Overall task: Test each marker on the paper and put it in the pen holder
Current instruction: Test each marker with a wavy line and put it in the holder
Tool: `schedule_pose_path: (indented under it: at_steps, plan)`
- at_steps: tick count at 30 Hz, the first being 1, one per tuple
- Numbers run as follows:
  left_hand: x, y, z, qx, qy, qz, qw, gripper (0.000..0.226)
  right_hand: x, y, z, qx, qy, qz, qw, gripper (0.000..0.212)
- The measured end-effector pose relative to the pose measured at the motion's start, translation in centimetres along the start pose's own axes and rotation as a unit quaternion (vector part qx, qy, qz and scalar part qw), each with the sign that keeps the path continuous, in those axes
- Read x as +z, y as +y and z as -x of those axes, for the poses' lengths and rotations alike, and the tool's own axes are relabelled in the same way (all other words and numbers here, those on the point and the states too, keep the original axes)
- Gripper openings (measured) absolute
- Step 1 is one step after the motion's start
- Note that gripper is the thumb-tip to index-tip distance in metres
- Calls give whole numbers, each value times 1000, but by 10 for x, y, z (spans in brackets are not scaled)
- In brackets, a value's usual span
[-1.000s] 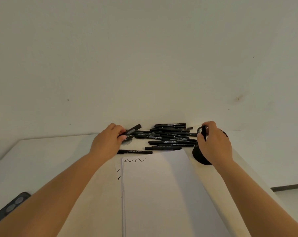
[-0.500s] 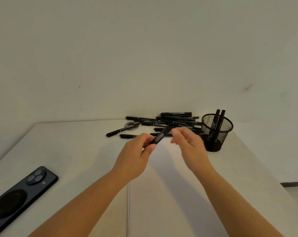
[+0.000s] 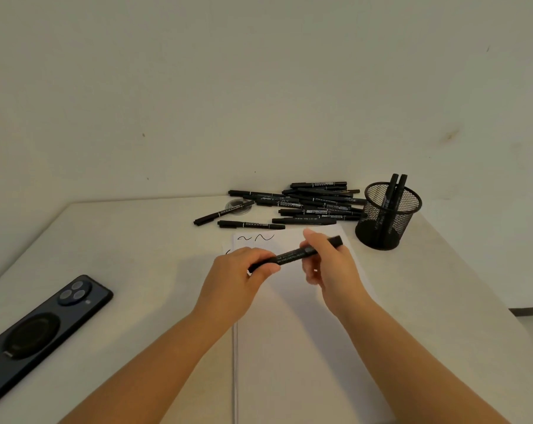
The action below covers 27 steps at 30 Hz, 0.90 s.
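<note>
Over the paper (image 3: 289,332), both hands now gripping one marker (image 3: 292,255), right hand newly closed.

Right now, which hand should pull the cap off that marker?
Probably the right hand. It pinches the marker near the far end, on the pen holder side, while the left hand grips the near end and can steady it over the paper.

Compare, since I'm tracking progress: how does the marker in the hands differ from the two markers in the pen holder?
The held marker lies nearly level above the paper, gripped by the left hand and right hand; the markers in the pen holder stand almost upright, leaning together. No hand touches those two, enclosed by the mesh pen holder. All three are black.
</note>
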State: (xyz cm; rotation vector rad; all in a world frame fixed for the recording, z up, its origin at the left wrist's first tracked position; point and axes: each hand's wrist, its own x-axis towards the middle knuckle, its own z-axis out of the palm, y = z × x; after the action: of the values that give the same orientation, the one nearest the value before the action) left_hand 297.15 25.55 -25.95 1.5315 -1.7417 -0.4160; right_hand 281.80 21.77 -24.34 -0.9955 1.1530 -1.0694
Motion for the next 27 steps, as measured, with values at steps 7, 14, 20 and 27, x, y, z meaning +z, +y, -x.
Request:
schedule_pose_path:
  at_steps: [7,14,20,27]
  plan:
    - [-8,4,5,69,-3,-93,993,20,-2,-3,-1,93,-77,-39,992,26]
    - [-13,12,11,-12,-102,-9,995,21,-9,-9,-6,40,-109,-20,993,43]
    - [-24,15,0,-119,-235,162,951,34,-12,-10,-14,-55,-185,-39,980,38]
    - [-39,-21,-12,-250,-187,233,921,32,-44,-26,-45,-188,-74,27,979,20]
